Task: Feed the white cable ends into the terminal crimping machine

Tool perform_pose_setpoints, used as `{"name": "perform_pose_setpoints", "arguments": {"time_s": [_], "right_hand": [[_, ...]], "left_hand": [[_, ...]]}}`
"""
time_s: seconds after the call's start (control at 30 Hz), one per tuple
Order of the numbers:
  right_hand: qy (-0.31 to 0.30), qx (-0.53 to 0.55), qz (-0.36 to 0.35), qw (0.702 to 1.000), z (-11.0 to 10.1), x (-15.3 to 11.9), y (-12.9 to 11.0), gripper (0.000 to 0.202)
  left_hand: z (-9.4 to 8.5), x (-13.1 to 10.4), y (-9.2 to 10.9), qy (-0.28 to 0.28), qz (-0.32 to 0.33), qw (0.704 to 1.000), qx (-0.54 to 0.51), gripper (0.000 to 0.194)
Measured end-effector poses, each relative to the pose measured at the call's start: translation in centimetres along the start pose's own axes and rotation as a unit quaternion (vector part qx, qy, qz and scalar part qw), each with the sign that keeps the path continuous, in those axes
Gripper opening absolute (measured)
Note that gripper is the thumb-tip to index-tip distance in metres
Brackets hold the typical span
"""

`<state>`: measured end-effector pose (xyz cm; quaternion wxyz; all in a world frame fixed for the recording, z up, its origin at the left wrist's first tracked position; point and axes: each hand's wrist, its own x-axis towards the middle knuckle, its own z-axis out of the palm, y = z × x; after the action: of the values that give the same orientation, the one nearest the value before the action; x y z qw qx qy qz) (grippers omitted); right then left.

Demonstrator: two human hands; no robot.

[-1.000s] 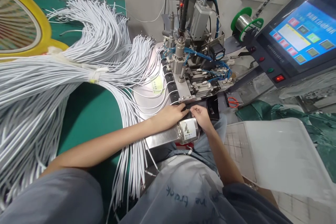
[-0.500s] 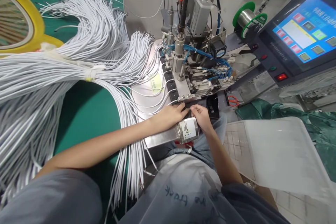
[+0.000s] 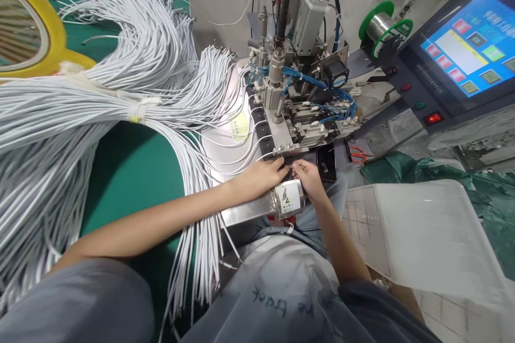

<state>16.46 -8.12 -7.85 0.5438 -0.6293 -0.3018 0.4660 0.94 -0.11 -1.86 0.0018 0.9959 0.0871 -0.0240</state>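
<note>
My left hand reaches across the metal plate at the front of the bench machine, its fingers bent together by the machine's front edge. My right hand is close beside it, thumb and finger pinched on something tiny that I cannot make out. The fingertips of both hands almost meet. Below them is a metal box with a white label. Several white cables run from the bundle into the black slots along the machine's left side. One ends just above my left hand.
A big tied bundle of white cables covers much of the green mat. At the right are a solder wire spool, a lit control screen, red-handled scissors and a translucent white bin. A yellow-rimmed object is at far left.
Both hands keep nearly the same place, with the fingertips shifting only slightly. The whole view has moved a little.
</note>
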Motion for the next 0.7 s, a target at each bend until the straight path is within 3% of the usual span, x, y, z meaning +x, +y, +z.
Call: {"name": "perform_pose_setpoints", "arguments": {"time_s": [0.2, 0.33, 0.7], "right_hand": [[-0.011, -0.121, -0.084, 0.989, -0.51, 0.45, -0.22, 0.020], [-0.013, -0.146, -0.103, 0.984, -0.58, 0.78, -0.44, 0.020], [-0.020, 0.042, 0.042, 0.998, -0.54, 0.25, -0.44, 0.027]], "left_hand": [[0.23, 0.01, 0.08, 0.012, -0.001, 1.000, 0.011, 0.033], [0.10, 0.08, 0.10, 0.017, 0.002, 1.000, 0.014, 0.033], [-0.29, 0.13, 0.13, 0.005, -0.003, 1.000, -0.004, 0.032]]}}
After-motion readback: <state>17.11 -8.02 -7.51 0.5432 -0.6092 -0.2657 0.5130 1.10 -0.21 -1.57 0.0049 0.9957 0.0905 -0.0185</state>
